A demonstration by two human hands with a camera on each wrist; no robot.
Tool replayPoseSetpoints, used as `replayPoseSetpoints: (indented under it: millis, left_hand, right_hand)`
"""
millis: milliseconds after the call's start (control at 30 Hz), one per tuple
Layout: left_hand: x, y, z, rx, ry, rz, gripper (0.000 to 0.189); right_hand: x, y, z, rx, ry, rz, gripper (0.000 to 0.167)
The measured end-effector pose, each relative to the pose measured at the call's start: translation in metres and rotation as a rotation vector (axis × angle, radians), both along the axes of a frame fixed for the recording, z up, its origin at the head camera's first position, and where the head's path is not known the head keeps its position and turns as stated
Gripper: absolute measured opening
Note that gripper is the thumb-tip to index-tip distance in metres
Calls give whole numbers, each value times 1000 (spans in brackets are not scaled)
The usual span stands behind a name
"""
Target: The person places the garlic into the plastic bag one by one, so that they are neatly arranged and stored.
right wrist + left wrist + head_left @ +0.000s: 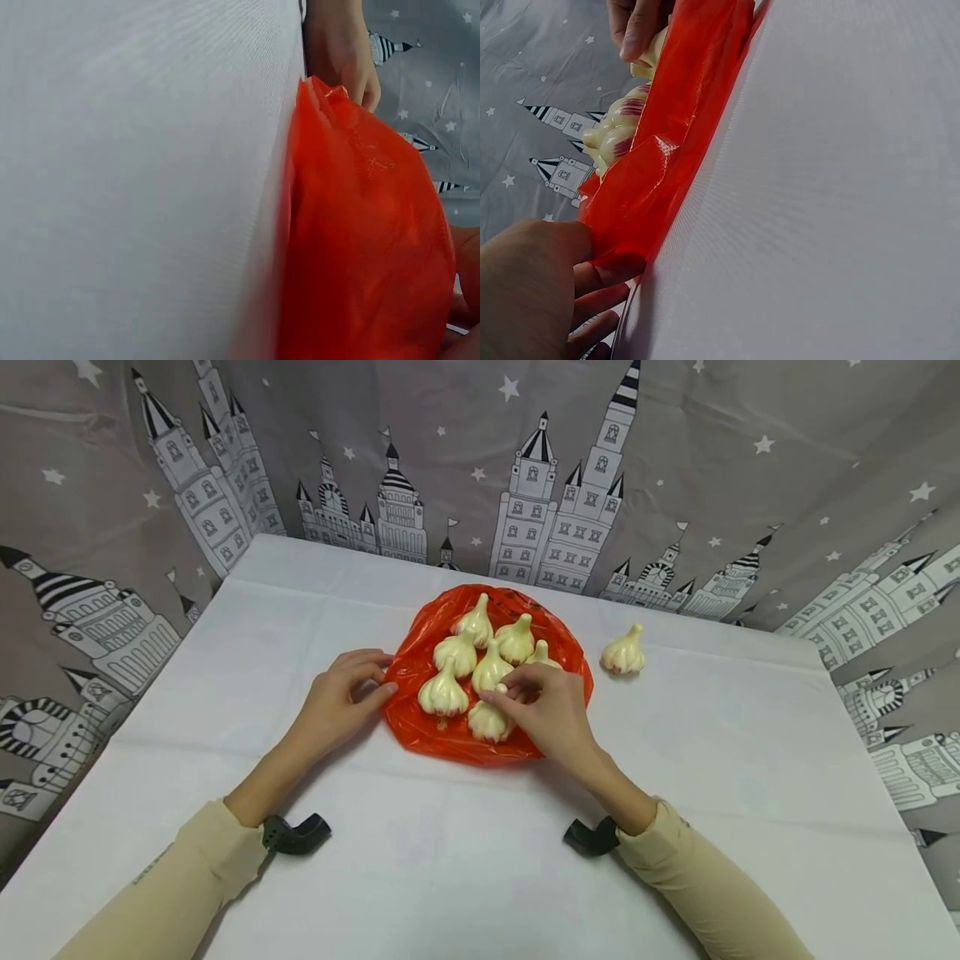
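Observation:
A red plastic bag (pixel 450 746) lies spread open on the table, its rim folded up around several cream garlic bulbs (pixel 442 695) with purplish bases. At the bag's left side, my left hand (pixel 341 700) pinches its edge; the left wrist view shows the thumb over the red film (pixel 641 202) and fingers beneath it. My right hand (pixel 557 712) reaches in from the right and holds the stem of the nearest garlic bulb (pixel 489 724) between thumb and fingers. Another bulb behind that hand is partly hidden. In the right wrist view the bag wall (pixel 367 225) covers the bulbs.
A single garlic bulb (pixel 623 652) sits on the white table (pixel 735 760) to the right of the bag. Behind the table hangs a grey curtain (pixel 450 468) printed with castles and stars. Each wrist wears a black strap mount (pixel 296 835).

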State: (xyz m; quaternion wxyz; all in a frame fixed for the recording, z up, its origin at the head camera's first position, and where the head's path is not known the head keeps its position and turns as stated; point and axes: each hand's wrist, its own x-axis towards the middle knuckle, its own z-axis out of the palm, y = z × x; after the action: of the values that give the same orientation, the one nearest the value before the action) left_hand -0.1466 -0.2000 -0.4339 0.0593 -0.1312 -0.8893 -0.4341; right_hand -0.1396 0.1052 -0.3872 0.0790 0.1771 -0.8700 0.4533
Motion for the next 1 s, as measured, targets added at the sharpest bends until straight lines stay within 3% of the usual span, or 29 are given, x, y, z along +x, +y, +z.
replayPoseSetpoints:
  millis: [500,1000]
  left_hand:
    - [1,0,1,1,-4,2,12]
    - [1,1,2,0,-9,0,11]
  right_hand:
    - [-2,-1,2,44,5,6,18]
    - [-15,20,17,-5,131,-93,16]
